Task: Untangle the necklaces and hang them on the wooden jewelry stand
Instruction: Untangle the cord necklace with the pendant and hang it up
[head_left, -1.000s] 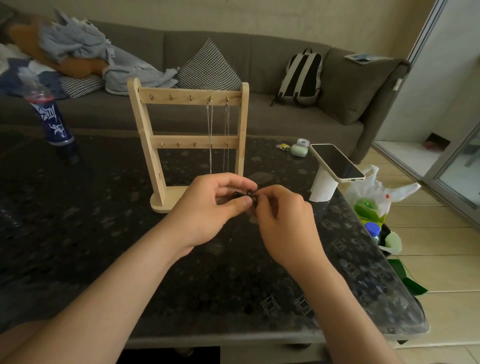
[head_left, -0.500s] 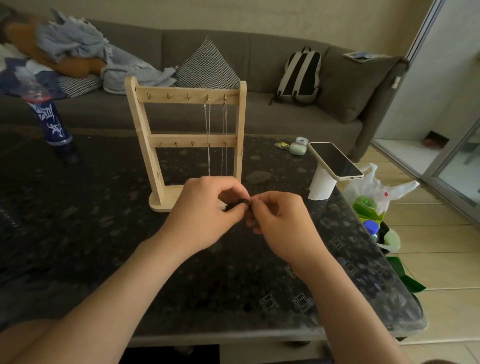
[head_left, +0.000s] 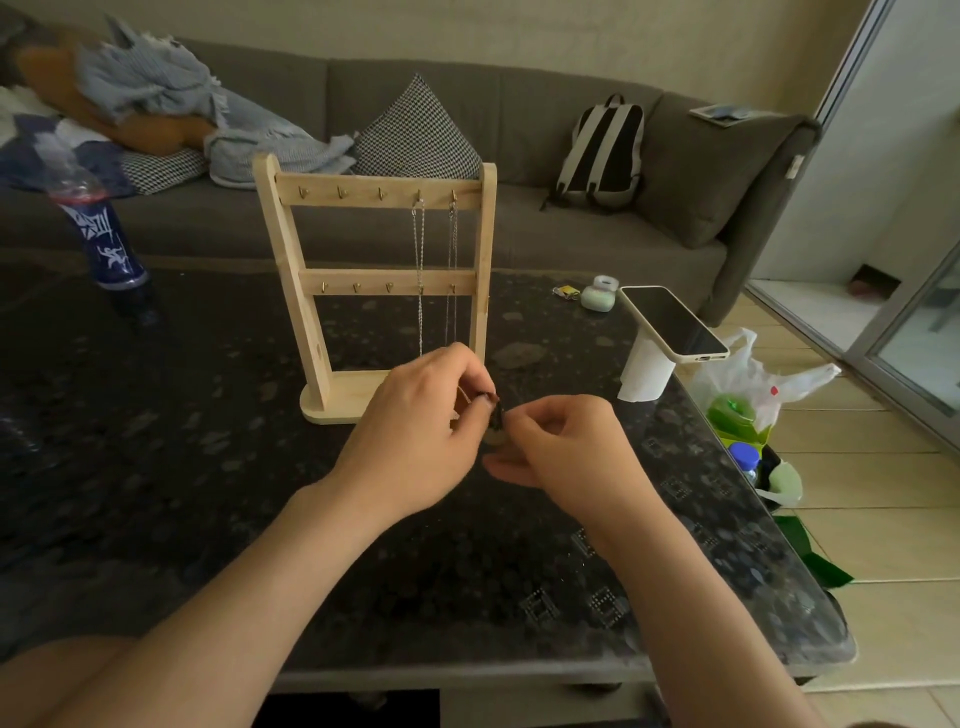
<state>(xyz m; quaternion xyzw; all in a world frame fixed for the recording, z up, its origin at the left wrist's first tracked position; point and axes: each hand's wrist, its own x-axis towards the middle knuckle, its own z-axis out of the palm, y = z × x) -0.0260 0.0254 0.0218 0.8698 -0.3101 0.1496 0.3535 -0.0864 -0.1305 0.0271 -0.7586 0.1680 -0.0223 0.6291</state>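
Observation:
The wooden jewelry stand (head_left: 291, 260) rises upright on the dark table, with two rows of small hooks. Two thin silver necklaces (head_left: 418, 270) hang from the two rightmost upper hooks. Just in front of the stand's base, my left hand (head_left: 415, 441) and my right hand (head_left: 566, 452) meet above the table. Both pinch a small dark tangled necklace (head_left: 496, 415) between fingertips. Most of that necklace is hidden inside my fingers.
A dark speckled table (head_left: 156, 467) carries a blue bottle (head_left: 98, 228) at far left, and a phone (head_left: 670, 322) on a white holder and a small green case (head_left: 597, 296) at right. A grey sofa with a backpack (head_left: 602, 150) lies behind. Plastic bags (head_left: 748, 395) sit on the floor at right.
Both hands kept working the dark necklace between the fingertips. My right hand dropped slightly lower and its fingers spread a little. The stand and hung chains stayed still.

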